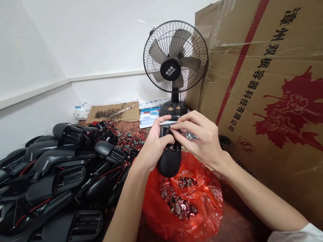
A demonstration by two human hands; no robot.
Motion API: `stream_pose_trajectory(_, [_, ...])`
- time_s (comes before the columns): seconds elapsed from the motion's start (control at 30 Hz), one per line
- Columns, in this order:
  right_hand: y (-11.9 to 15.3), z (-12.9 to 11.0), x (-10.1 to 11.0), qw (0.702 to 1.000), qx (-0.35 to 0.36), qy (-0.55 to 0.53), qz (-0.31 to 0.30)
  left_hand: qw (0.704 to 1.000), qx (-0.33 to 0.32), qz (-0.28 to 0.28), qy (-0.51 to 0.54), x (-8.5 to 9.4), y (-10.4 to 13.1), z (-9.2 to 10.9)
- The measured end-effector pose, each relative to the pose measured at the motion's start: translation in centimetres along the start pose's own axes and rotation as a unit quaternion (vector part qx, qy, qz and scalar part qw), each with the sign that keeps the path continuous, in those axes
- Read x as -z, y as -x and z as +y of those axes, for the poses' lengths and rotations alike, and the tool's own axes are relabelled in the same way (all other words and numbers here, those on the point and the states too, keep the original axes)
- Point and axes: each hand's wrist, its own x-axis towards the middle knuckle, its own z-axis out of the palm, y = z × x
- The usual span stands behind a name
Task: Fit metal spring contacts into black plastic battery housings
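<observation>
My left hand (157, 141) is wrapped round a black plastic housing (170, 164) with a slotted compartment, its rounded end pointing down toward me. The fingertips of my right hand (196, 136) are pinched together at the compartment's right edge. Whatever they hold, if anything, is too small and covered to make out. Just below the housing sits a red plastic bag (213, 214), open at the top. Inside it lie many small shiny metal pieces (181, 206), some of them ring-shaped.
Similar black housings (68, 182) with red wires are heaped at the left. Small wired parts (131, 139) lie behind them, near a cardboard sheet (118, 113) with dark bits. A desk fan (175, 57) stands at the back. A large cardboard box (261, 63) leans along the right.
</observation>
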Motion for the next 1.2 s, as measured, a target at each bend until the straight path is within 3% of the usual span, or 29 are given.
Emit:
stream_pose_trajectory(0.4, [-0.1, 0.0, 0.1, 1.000, 0.019, 0.014, -0.006, 1.000, 0.009, 0.004, -0.004, 0.0, 0.0, -0.2])
stream_pose_trajectory(0.8, [0.1, 0.1, 0.1, 0.997, 0.046, 0.045, -0.033, 0.996, -0.017, 0.041, 0.083, -0.4, -0.3, -0.2])
stream_pose_trajectory(0.9, [-0.2, -0.1, 0.2, 0.999, -0.008, -0.040, -0.023, 0.995, -0.032, 0.050, 0.074, -0.3, -0.4, -0.3])
stream_pose_trajectory(1.07, [-1.0, -0.4, 1.1, 0.976, -0.172, -0.136, -0.012, 0.995, -0.058, 0.041, 0.075, -0.3, -0.3, -0.3])
stream_pose_trajectory(1.2, [-1.2, -0.1, 1.4, 0.958, -0.223, -0.173, -0.041, 0.995, -0.056, 0.042, 0.074, -0.4, -0.3, -0.4])
